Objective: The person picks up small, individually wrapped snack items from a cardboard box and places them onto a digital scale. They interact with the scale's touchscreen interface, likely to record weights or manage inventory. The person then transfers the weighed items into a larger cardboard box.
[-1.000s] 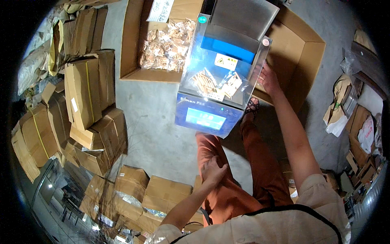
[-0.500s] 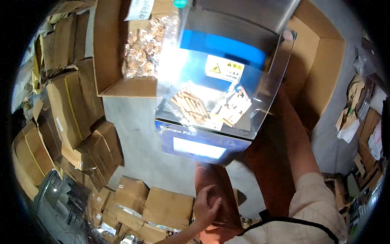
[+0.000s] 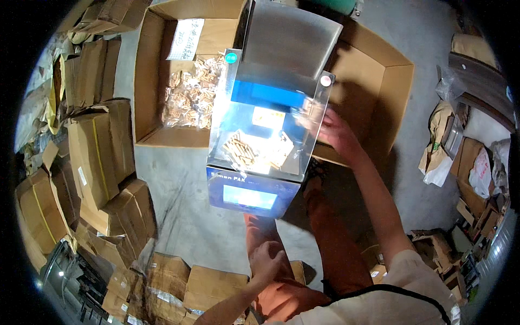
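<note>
- While the right hand (image 3: 337, 132) reaches, in the head view, to the right side of a blue and metal machine (image 3: 268, 96) just above the centre of the frame, its fingertips meet a blurred pale patch; whether they are clamped on something I cannot tell.
- The left hand (image 3: 267, 262) rests on the thigh of the rust-coloured trousers (image 3: 290, 298), below the centre of the frame, fingers loosely bent, thumb a little apart from them, nothing visible in its grasp.
- On the machine's clear-walled tray, near the middle of the frame, lies a cluster of tan sticks (image 3: 238, 150); a pale packet (image 3: 281, 149) lies just to the right of it.
- Below the tray glows a bright screen (image 3: 249, 196); a grey metal plate (image 3: 287, 40) stands at the upper middle of the frame.
- At the upper left, an open carton (image 3: 147, 86) holds many clear packets of tan pieces (image 3: 192, 100) and a sheet of paper (image 3: 185, 40) with writing.
- At the upper right, another open carton (image 3: 395, 97) stands beside the machine, partly in shadow.
- Stacked brown boxes (image 3: 92, 157) fill the left edge; more boxes (image 3: 216, 290) sit at the lower left.
</note>
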{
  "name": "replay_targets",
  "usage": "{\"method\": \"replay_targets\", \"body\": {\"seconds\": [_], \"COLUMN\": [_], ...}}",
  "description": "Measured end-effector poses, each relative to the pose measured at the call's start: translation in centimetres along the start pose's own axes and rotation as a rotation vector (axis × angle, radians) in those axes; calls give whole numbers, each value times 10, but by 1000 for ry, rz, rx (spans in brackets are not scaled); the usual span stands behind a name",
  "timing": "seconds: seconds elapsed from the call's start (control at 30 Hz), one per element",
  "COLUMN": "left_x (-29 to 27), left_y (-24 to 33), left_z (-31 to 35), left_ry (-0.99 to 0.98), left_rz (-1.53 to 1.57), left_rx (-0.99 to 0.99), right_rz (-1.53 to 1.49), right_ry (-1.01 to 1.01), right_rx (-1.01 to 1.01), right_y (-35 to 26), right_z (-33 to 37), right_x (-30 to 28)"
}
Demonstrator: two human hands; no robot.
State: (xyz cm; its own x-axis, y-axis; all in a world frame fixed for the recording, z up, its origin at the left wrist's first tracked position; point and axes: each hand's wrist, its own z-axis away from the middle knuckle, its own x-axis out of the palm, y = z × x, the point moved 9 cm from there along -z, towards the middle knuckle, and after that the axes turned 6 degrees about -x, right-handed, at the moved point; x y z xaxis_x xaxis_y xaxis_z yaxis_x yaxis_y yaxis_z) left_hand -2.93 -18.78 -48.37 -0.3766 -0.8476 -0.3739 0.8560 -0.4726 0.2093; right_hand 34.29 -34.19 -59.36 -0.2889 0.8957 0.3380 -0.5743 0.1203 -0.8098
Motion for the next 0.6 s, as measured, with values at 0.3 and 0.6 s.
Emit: {"method": "replay_targets", "body": {"seconds": [0.3,0.6], "left_x": [11,18], "left_y": [-24,-24], "left_z": [3,6], "left_ry": [-87,-46], "left_rz": [4,62], "left_rx": [-68,-136], "right_rz": [86,20], "right_ry": [242,167], "right_rx": [164,-10], "right_y": [68,100], "right_z": [24,3], "right_x": [-53,-82]}}
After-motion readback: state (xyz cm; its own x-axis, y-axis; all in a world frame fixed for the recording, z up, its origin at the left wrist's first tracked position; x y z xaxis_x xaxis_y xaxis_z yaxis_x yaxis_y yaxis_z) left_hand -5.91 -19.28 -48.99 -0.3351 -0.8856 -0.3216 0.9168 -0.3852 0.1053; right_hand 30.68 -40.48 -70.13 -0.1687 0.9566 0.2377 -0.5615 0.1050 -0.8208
